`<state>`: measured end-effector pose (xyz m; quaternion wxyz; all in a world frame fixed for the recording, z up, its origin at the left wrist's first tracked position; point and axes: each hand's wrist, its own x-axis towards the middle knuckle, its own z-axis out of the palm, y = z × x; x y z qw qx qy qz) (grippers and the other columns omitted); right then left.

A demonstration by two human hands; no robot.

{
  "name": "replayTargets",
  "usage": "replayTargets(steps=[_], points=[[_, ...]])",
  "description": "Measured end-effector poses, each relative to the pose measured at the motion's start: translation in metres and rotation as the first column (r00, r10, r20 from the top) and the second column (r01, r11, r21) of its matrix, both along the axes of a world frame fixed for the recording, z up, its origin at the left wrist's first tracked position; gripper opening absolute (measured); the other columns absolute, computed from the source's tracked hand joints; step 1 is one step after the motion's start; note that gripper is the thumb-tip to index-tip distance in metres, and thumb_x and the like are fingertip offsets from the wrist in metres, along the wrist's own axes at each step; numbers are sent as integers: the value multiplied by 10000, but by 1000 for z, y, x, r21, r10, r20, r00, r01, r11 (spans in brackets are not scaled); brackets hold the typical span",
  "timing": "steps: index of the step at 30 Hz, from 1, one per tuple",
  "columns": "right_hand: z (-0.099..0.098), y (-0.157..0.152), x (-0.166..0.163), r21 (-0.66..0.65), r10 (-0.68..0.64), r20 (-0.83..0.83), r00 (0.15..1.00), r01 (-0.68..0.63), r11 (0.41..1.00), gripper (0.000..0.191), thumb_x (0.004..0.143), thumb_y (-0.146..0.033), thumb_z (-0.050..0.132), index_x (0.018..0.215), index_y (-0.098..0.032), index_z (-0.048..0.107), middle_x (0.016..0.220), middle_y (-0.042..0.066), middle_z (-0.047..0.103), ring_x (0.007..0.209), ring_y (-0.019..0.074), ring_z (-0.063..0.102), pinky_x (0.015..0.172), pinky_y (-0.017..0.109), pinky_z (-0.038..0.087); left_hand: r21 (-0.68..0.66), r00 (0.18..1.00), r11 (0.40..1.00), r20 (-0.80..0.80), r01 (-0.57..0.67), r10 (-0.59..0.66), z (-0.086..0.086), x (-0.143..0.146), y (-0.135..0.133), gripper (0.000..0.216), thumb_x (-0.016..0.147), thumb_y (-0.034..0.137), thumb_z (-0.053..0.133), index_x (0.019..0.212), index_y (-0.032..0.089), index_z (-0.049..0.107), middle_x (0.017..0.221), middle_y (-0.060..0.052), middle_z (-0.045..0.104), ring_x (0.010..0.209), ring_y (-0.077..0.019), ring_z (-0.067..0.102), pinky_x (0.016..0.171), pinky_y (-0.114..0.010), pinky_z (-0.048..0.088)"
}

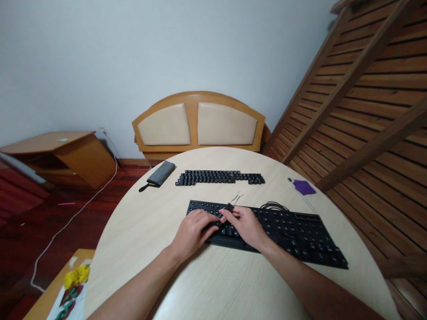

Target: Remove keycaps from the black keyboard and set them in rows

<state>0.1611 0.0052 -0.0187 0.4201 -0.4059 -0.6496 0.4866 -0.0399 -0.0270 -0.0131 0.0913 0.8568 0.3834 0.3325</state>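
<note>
A black keyboard point(293, 231) lies at a slant on the table, much of it showing bare switches without caps. My right hand point(248, 224) is above its left half, closed on a keycap puller point(228, 207) with a black handle; the two thin wire prongs point up and away from the keys. Close beside it, my left hand point(195, 229) rests over the keyboard's left end, thumb and forefinger bent toward the puller's lower end. Whatever is between those left fingertips is too small to make out. Behind the keyboard, removed black keycaps point(213, 178) stand in neat rows.
On the round pale table point(140, 249) lie a grey pouch point(162, 173) at the left and a purple cloth point(304, 186) at the right, near a thin white stick. The keyboard's coiled cable point(274, 206) sits behind it. A wooden headboard point(194, 120) stands beyond.
</note>
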Motion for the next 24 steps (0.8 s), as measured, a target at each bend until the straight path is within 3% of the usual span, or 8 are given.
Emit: replayTargets(steps=[4,12,24], points=[[-1,1,0,2,5,-21,1000,-5,1000,333,890,-462,606,870,-141,693,787,70,744,745,201,704,727,301,545,40,999,999,-22,34,-33,1,1,0,161,955,240,561,1100,218,629,1000,-52,713,888,-195,636,780,-350,500],[0,-3,0,-10,7,34,999,-7,1000,344,916,-462,569,881,-142,692,853,89,758,813,217,717,774,314,542,40,999,999,-41,33,-31,-2,1,1,173,968,255,540,1101,218,644,1003,-64,709,883,-196,635,770,-351,504],[1,-2,-1,-9,26,-10,1000,-26,1000,358,890,-479,596,781,-148,677,760,67,742,717,198,698,707,301,546,75,998,997,-65,-1,5,-3,1,2,181,954,279,561,1098,229,660,1011,-62,689,889,-191,633,762,-337,516]])
